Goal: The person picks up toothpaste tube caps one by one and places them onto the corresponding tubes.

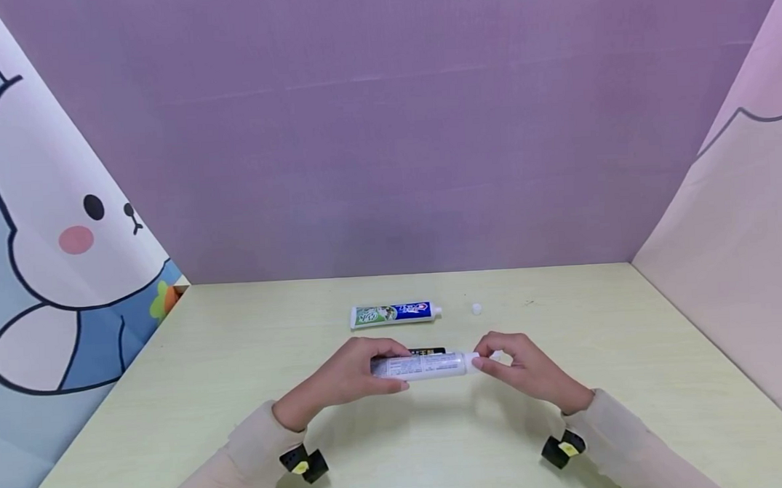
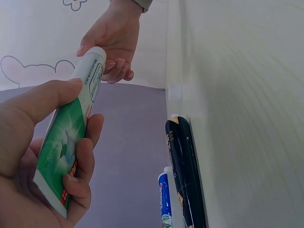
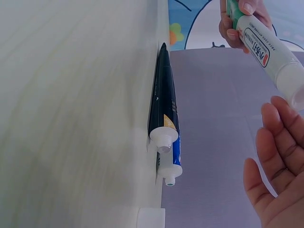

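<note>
My left hand (image 1: 363,365) grips a green and white toothpaste tube (image 2: 66,137) round its body, thumb on one side and curled fingers on the other. The tube is held over the table, its capped end pointing right. At that end my right hand (image 1: 524,365) pinches the white cap (image 1: 472,362) between thumb and forefinger; its other fingers are loosely bent in the right wrist view. Behind the held tube, a black toothpaste tube (image 3: 164,99) lies on the table, mostly hidden in the head view. Its white nozzle (image 3: 164,145) shows without a cap.
Farther back lies a blue and green toothpaste tube (image 1: 394,314), its bare nozzle (image 3: 170,180) to the right. A loose white cap (image 1: 476,309) sits on the pale table (image 1: 237,323) beside it. A purple panel (image 1: 392,127) stands along the back edge, with printed panels at both sides.
</note>
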`<state>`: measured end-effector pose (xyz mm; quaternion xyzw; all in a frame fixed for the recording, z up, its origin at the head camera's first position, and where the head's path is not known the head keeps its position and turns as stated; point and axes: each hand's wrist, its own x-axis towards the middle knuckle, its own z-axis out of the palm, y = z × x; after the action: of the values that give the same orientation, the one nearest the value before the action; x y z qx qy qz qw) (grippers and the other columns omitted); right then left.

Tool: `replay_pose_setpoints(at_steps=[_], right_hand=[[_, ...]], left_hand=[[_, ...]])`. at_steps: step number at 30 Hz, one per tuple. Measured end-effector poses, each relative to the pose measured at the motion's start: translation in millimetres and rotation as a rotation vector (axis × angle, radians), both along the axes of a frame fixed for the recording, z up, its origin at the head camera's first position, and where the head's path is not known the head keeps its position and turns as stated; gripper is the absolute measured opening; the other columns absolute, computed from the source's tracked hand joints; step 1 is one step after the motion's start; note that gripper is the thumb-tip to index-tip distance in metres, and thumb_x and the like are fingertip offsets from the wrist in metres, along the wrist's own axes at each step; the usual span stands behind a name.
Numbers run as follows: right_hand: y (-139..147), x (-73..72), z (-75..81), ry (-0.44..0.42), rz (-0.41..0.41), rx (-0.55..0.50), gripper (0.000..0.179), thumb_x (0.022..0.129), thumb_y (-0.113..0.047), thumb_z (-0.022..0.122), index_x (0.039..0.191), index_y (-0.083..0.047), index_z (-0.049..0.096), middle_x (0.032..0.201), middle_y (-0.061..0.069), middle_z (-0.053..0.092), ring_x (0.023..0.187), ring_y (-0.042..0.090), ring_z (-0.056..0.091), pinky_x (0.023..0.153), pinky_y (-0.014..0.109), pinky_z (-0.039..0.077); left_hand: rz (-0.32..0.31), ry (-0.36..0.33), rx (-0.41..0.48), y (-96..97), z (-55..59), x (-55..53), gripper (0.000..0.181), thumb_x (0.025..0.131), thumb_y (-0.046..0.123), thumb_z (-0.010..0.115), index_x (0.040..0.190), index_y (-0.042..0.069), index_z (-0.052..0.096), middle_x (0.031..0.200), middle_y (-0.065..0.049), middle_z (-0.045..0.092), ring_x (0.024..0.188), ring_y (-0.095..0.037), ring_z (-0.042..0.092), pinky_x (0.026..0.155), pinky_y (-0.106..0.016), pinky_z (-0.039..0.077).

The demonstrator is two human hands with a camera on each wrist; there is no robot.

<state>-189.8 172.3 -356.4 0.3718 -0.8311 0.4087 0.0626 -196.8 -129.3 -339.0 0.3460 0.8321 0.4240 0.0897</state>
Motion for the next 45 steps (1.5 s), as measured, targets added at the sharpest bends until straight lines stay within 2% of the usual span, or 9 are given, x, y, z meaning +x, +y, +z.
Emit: replay_pose_setpoints(at_steps=[7, 14, 18, 22, 29, 36, 45], right_hand=[[-1.0, 0.8, 0.5, -0.049, -0.023, 0.013, 0.013, 0.092, -0.006, 0.057, 0.086, -0.015, 0.064, 0.084, -0.007, 0.062, 0.076, 0.007, 0.053, 0.070, 0.030, 0.045], [0.9, -1.2, -1.2, -0.058, 0.035, 0.000, 0.018, 0.096, -0.005, 0.050, 0.089, -0.012, 0.064, 0.085, -0.004, 0.064, 0.075, 0.011, 0.054, 0.069, 0.028, 0.044], [2.1, -3.8, -2.9, -0.073, 0.058, -0.011, 0.020, 0.098, -0.005, 0.045, 0.097, -0.013, 0.063, 0.093, -0.002, 0.065, 0.081, 0.014, 0.056, 0.073, 0.029, 0.044], [2.2, -4.7, -3.8, -0.083, 0.021, -0.014, 0.016, 0.094, -0.008, 0.053, 0.107, -0.015, 0.060, 0.100, -0.004, 0.064, 0.087, 0.012, 0.057, 0.077, 0.033, 0.045], [1.4, -5.3, -4.5, -0.018, -0.017, -0.016, 0.035, 0.080, -0.013, 0.075, 0.109, -0.016, 0.057, 0.101, -0.006, 0.060, 0.090, 0.018, 0.055, 0.081, 0.035, 0.046], [1.3, -7.4, -9.3, 0.034, 0.002, -0.016, 0.039, 0.073, -0.005, 0.079, 0.104, -0.010, 0.056, 0.099, 0.000, 0.060, 0.089, 0.020, 0.053, 0.079, 0.029, 0.044], [-0.3, -5.5, -7.6, 0.066, -0.003, -0.025, 0.034, 0.076, -0.010, 0.078, 0.101, -0.017, 0.058, 0.099, -0.005, 0.061, 0.088, 0.021, 0.054, 0.080, 0.031, 0.045]], left_hand=[[0.001, 0.006, -0.002, 0.2, -1.5, -0.3, 0.034, 0.080, 0.020, 0.076, 0.112, 0.012, 0.066, 0.107, 0.000, 0.067, 0.085, -0.010, 0.058, 0.071, -0.024, 0.049], [0.004, 0.009, -0.006, 0.3, -2.5, -0.1, 0.034, 0.080, 0.021, 0.076, 0.112, 0.012, 0.066, 0.106, 0.000, 0.068, 0.086, -0.010, 0.058, 0.071, -0.024, 0.048], [0.006, 0.009, -0.007, 0.7, -3.1, -0.9, 0.034, 0.080, 0.020, 0.076, 0.112, 0.012, 0.066, 0.106, -0.001, 0.067, 0.088, -0.011, 0.058, 0.072, -0.024, 0.048], [0.006, 0.008, -0.005, 1.5, -4.1, -2.4, 0.034, 0.080, 0.020, 0.075, 0.112, 0.012, 0.066, 0.106, -0.001, 0.067, 0.088, -0.011, 0.058, 0.073, -0.024, 0.048], [0.010, 0.004, -0.006, 3.1, -6.3, -4.6, 0.034, 0.080, 0.020, 0.075, 0.111, 0.012, 0.066, 0.106, 0.000, 0.067, 0.088, -0.011, 0.058, 0.073, -0.024, 0.048], [0.012, -0.002, -0.003, 2.8, -6.9, -4.3, 0.033, 0.080, 0.020, 0.075, 0.111, 0.012, 0.066, 0.106, -0.001, 0.067, 0.088, -0.011, 0.058, 0.073, -0.025, 0.048], [0.013, -0.001, -0.016, 3.3, -6.8, -4.5, 0.032, 0.080, 0.021, 0.075, 0.110, 0.013, 0.066, 0.105, 0.001, 0.067, 0.087, -0.010, 0.058, 0.073, -0.025, 0.048]])
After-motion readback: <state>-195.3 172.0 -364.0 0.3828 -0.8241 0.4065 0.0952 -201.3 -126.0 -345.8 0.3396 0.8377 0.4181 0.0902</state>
